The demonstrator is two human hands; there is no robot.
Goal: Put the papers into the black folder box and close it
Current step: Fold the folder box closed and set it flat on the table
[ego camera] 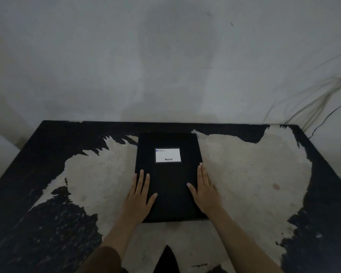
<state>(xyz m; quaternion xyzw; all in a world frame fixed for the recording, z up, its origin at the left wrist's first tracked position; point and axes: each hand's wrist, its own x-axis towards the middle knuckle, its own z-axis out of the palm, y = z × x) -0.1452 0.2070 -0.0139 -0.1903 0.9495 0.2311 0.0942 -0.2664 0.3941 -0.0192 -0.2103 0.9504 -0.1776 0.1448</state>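
The black folder box (pixel 168 174) lies flat and closed in the middle of the table, with a white label (pixel 167 155) on its lid. My left hand (pixel 139 196) rests flat on the lid's near left part, fingers spread. My right hand (pixel 204 190) lies flat along the box's right edge, fingers stretched out. Neither hand grips anything. No papers are visible; what is inside the box is hidden.
The table (pixel 244 184) has a black top worn to pale patches across its middle. A bare wall stands right behind its far edge. Cables (pixel 323 117) hang down the wall at the far right corner.
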